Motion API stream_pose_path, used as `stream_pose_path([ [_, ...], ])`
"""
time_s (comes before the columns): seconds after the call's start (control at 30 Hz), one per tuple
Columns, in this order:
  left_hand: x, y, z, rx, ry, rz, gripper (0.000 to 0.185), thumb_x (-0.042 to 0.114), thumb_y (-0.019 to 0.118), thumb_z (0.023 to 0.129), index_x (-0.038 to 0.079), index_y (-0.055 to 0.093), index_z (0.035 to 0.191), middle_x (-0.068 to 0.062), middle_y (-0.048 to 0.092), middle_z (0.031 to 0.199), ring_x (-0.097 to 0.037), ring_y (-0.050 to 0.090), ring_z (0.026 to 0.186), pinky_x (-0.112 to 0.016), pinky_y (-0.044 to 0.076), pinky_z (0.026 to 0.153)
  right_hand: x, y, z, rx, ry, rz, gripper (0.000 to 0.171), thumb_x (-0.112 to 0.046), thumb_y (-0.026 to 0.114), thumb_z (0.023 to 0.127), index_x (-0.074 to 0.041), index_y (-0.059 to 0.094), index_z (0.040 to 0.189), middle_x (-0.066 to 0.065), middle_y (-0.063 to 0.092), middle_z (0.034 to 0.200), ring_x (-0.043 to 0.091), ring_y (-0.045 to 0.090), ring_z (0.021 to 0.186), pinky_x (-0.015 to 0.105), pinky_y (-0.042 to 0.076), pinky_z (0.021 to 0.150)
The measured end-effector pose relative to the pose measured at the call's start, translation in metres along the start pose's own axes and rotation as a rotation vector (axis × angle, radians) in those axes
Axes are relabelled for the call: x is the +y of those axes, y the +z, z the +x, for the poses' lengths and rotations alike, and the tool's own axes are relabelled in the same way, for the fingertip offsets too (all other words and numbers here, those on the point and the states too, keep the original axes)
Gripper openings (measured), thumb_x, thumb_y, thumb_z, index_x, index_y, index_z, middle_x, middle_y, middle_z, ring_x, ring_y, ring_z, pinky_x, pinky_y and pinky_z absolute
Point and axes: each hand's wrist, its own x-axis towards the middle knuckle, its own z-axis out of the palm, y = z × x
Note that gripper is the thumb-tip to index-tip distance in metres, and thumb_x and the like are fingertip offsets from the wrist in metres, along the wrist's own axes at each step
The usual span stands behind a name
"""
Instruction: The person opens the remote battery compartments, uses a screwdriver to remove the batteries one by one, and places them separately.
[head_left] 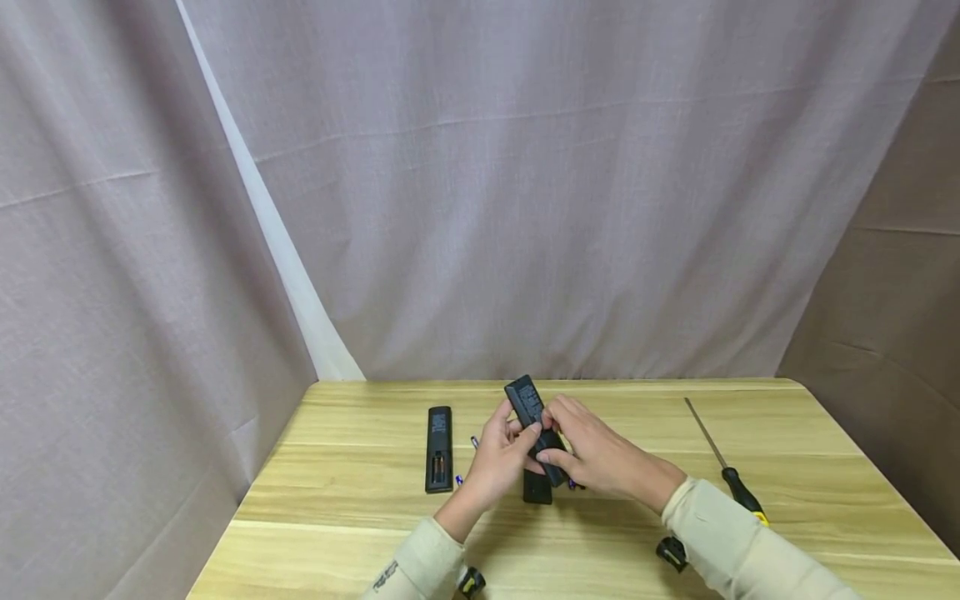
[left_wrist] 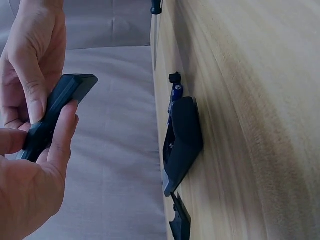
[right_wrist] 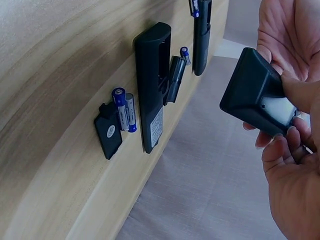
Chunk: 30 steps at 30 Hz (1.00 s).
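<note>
A black remote control [head_left: 527, 400] is held up over the table, its printed back showing in the head view. My left hand [head_left: 497, 458] grips its left side, thumb laid across the back. My right hand [head_left: 600, 450] holds it from the right, thumb near the lower end and fingers curled at its middle. In the left wrist view the held remote [left_wrist: 59, 109] is tilted between both hands. Under the hands lies a second remote [right_wrist: 149, 85], its battery compartment open. Beside it are a loose battery cover [right_wrist: 107, 131] and blue batteries [right_wrist: 123, 111].
A third remote [head_left: 439, 433] lies at the left with a battery visible in its open compartment. Another cover [right_wrist: 174, 79] and a blue battery [right_wrist: 185, 55] lie between the two remotes. On the right is a screwdriver [head_left: 741, 492]. A curtain [head_left: 555, 208] hangs behind the table.
</note>
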Motion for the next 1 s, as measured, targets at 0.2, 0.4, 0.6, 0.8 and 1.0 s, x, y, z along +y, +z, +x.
stream_pose_path([
  [0.2, -0.002, -0.001, 0.000, -0.011, 0.003, 0.012, 0.046, 0.009, 0.054, 0.112, 0.010, 0.042, 0.157, -0.026, 0.074, 0.129, -0.024, 0.079, 0.096, -0.033, 0.070, 0.067, 0.001, 0.001, 0.001, -0.013, -0.011, 0.029, 0.031, -0.015, 0.082, 0.094, -0.015, 0.051, 0.102, -0.005, 0.048, 0.100, 0.008, 0.049, 0.092, 0.022, 0.050, 0.076],
  [0.4, -0.004, -0.005, 0.000, 0.020, -0.018, -0.018, 0.049, 0.011, 0.054, 0.112, 0.011, 0.040, 0.159, -0.026, 0.074, 0.124, -0.022, 0.079, 0.088, -0.035, 0.071, 0.069, 0.001, 0.005, 0.001, -0.008, -0.039, 0.082, 0.028, -0.013, 0.076, 0.098, -0.014, 0.049, 0.095, -0.004, 0.048, 0.095, 0.004, 0.047, 0.082, 0.018, 0.049, 0.067],
  [0.6, -0.002, -0.006, 0.001, 0.053, -0.049, -0.052, 0.049, 0.012, 0.056, 0.111, 0.014, 0.042, 0.158, -0.024, 0.075, 0.123, -0.018, 0.079, 0.089, -0.033, 0.071, 0.070, 0.003, 0.008, -0.001, 0.023, -0.008, 0.112, 0.026, -0.015, 0.073, 0.101, -0.015, 0.048, 0.095, -0.005, 0.048, 0.094, 0.004, 0.047, 0.082, 0.019, 0.047, 0.066],
  [0.8, 0.000, -0.007, 0.001, 0.074, -0.054, -0.078, 0.047, 0.009, 0.056, 0.111, 0.013, 0.044, 0.156, -0.027, 0.072, 0.131, -0.023, 0.080, 0.096, -0.033, 0.071, 0.070, 0.007, 0.005, -0.006, 0.054, 0.016, 0.118, 0.023, -0.015, 0.072, 0.103, -0.016, 0.050, 0.096, 0.001, 0.051, 0.094, 0.004, 0.047, 0.081, 0.019, 0.046, 0.065],
  [1.0, 0.000, -0.010, -0.001, 0.090, -0.035, -0.107, 0.044, 0.006, 0.055, 0.110, 0.007, 0.045, 0.152, -0.029, 0.070, 0.137, -0.035, 0.079, 0.106, -0.033, 0.071, 0.068, 0.016, 0.000, -0.020, 0.081, 0.003, 0.140, 0.027, 0.009, 0.061, 0.082, -0.012, 0.054, 0.096, -0.002, 0.049, 0.090, 0.003, 0.045, 0.079, 0.018, 0.045, 0.065],
])
